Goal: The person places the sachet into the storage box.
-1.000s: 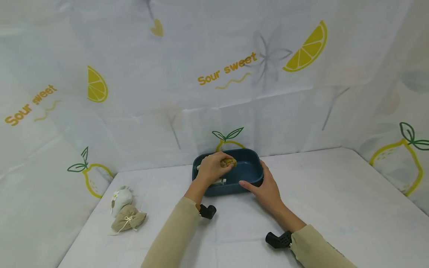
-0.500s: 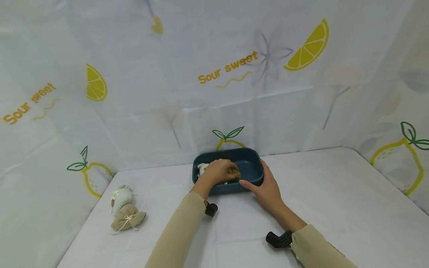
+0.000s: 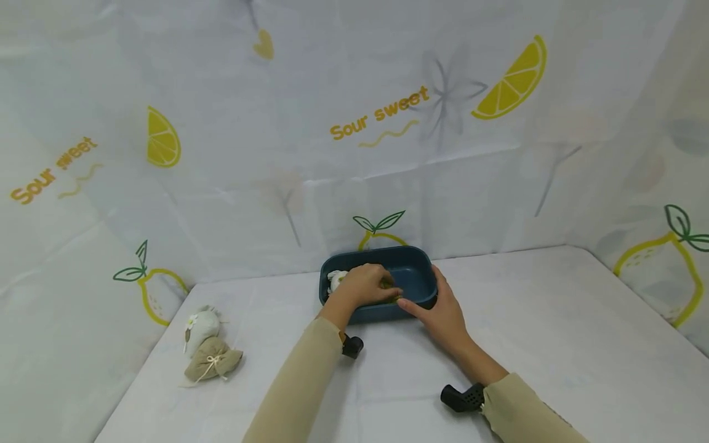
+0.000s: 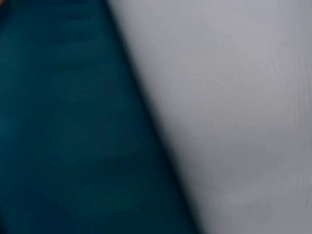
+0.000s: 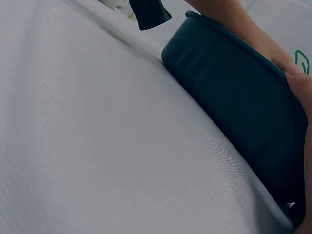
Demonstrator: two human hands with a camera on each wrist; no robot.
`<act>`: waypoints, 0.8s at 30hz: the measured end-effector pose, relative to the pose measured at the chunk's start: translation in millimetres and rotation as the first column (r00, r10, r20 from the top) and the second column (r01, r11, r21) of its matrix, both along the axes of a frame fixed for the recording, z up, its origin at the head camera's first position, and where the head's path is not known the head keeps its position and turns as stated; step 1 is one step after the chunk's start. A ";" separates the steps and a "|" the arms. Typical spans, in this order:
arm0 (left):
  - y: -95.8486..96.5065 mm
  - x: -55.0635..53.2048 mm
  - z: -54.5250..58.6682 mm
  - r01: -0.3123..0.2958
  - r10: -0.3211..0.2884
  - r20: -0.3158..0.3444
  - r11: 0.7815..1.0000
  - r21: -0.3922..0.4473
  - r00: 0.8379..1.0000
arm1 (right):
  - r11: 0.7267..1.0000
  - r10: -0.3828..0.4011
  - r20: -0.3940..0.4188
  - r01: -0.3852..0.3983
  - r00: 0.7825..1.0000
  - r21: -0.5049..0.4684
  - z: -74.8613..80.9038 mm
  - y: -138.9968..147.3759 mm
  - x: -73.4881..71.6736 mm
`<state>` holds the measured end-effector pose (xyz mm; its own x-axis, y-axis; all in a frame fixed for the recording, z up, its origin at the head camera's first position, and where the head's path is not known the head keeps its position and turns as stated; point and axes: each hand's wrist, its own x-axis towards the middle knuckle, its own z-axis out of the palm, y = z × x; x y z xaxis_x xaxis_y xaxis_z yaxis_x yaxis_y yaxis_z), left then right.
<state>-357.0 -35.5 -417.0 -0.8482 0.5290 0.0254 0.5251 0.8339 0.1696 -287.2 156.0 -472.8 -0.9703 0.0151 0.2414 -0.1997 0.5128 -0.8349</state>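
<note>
A dark blue rectangular bin (image 3: 379, 315) stands on the white-covered table against the back cloth. My left hand (image 3: 362, 286) reaches down inside it, fingers curled round a small yellow-green bundle (image 3: 386, 284) that they mostly hide. Left of that hand, a whitish cloth thing (image 3: 335, 280) lies in the bin. At the bin's right end my right hand (image 3: 445, 315) grips the wall, thumb over the near rim. The left wrist view is filled by the blurred bin wall (image 4: 83, 122); the right wrist view shows the bin's outer side (image 5: 234, 97) and the right thumb (image 5: 298, 80) at its rim.
On the table's left side, a white pouch with a daisy (image 3: 202, 329) touches a tan pouch tied with cream string (image 3: 213, 360). A lemon-printed cloth (image 3: 310, 203) hangs behind. Black wrist-worn devices (image 3: 464, 398) jut below both wrists.
My left hand has lowered the yellow-green bundle deeper into the bin and slightly to the right. The whitish thing at the bin's left has come into view. My right hand has stayed put.
</note>
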 end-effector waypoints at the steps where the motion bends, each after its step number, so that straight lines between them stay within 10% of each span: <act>1: -1.2 2.5 2.3 -0.012 0.012 -0.013 1.000 0.023 1.000 | 1.000 0.002 0.000 -0.002 1.000 0.001 -0.1 -0.2 -0.2; 14: -55.6 52.3 52.0 -0.061 0.121 -0.197 0.957 0.285 0.973 | 1.000 -0.003 0.023 0.002 1.000 0.014 2.2 0.2 0.0; 24: -121.5 89.4 60.3 -0.107 0.195 -0.322 0.956 0.272 0.927 | 1.000 0.005 0.044 -0.005 0.999 0.018 3.7 -0.4 0.2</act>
